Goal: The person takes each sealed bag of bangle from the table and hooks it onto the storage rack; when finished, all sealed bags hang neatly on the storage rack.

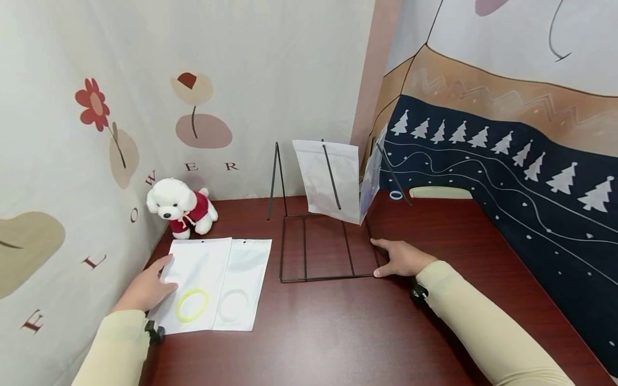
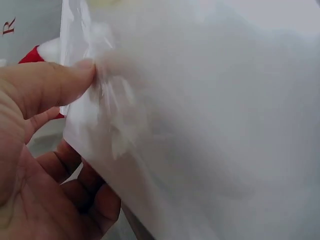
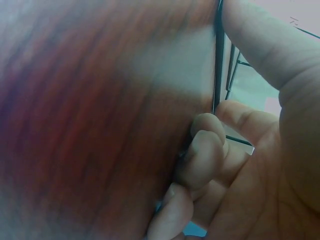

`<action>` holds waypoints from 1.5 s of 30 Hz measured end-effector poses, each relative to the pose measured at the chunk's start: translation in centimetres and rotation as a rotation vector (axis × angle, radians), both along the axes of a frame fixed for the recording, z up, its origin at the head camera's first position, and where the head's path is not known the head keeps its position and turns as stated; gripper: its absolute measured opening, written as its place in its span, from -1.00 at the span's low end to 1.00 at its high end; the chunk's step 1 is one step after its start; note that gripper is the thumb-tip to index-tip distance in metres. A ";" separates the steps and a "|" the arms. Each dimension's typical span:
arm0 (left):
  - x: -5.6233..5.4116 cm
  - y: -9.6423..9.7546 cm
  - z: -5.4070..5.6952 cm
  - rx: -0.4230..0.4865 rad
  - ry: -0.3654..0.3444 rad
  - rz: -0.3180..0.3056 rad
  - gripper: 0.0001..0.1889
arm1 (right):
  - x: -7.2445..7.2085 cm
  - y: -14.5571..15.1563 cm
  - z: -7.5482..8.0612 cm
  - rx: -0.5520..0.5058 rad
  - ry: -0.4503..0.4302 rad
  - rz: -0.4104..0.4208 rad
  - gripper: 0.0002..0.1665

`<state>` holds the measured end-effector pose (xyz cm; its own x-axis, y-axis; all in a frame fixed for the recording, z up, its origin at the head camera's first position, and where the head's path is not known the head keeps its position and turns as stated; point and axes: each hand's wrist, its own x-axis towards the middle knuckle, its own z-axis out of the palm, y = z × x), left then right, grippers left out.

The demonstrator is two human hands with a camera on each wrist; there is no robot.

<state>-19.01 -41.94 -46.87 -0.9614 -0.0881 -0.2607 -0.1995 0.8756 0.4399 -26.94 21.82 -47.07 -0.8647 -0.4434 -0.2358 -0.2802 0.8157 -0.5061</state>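
Observation:
Two flat white pouches lie side by side at the left, overlapping. A yellow ring (image 1: 192, 305) shows on the left pouch (image 1: 200, 265); a pale ring (image 1: 234, 305) shows on the right pouch (image 1: 251, 265). My left hand (image 1: 147, 284) pinches the left pouch's outer edge, thumb on its glossy face and other fingers behind, as the left wrist view shows. A black wire rack (image 1: 304, 252) stands mid-table. On its hooks hang a white pouch (image 1: 314, 177) and a second pouch (image 1: 372, 177) turned sideways. My right hand (image 1: 403, 258) touches the rack's right base rail, thumb and forefinger spread along it.
A white toy dog (image 1: 174, 195) in a red top sits behind the flat pouches, near the left wall curtain (image 1: 145, 107). At the table's back right are a small blue ring (image 1: 396, 195) and a pale green long object (image 1: 440, 192). A dark tree-patterned curtain (image 1: 507, 177) borders the right side.

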 end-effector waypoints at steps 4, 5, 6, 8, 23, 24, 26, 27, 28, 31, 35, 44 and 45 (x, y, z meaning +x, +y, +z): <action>0.1 -0.5 -0.1 0.057 0.022 -0.025 -0.18 | 0.1 -0.1 -0.1 -0.002 -0.005 -0.006 0.13; 0.2 -0.6 0.0 0.077 0.030 -0.032 -0.22 | 0.1 -0.1 -0.1 0.000 0.000 -0.001 0.13; 0.2 -0.7 0.0 0.100 0.036 -0.034 -0.26 | 0.1 -0.1 -0.1 -0.001 -0.001 -0.002 0.13; 0.2 -0.8 0.1 0.140 0.043 -0.034 -0.30 | 0.2 -0.1 -0.1 -0.001 -0.001 -0.005 0.13; 0.4 -0.4 0.0 0.396 0.090 0.119 -0.45 | -0.1 0.1 -0.1 0.005 0.010 0.004 0.13; 0.4 -0.4 0.0 0.397 0.104 0.119 -0.46 | -0.1 0.1 -0.1 0.004 0.011 0.006 0.13; 0.5 -0.2 0.1 0.402 0.124 0.116 -0.47 | -0.1 0.1 0.0 0.002 0.008 0.003 0.13; 0.6 -0.2 0.1 0.403 0.130 0.114 -0.47 | -0.1 0.0 0.0 0.001 0.008 0.001 0.13; 0.6 -0.1 0.2 0.408 0.135 0.110 -0.47 | -0.1 0.0 0.0 0.001 0.008 0.003 0.13; 0.8 0.0 0.4 0.430 0.132 0.099 -0.45 | -0.1 0.1 -0.1 0.001 0.010 0.001 0.13; 1.0 0.4 0.8 0.417 0.132 0.079 -0.45 | -0.2 0.1 -0.2 -0.001 0.013 0.002 0.14; 1.6 1.5 1.6 0.473 0.163 0.087 -0.46 | -0.3 0.2 -0.5 -0.003 0.000 -0.003 0.14; 1.6 1.6 1.6 0.464 0.175 0.083 -0.46 | -0.3 0.2 -0.5 -0.002 0.000 -0.004 0.14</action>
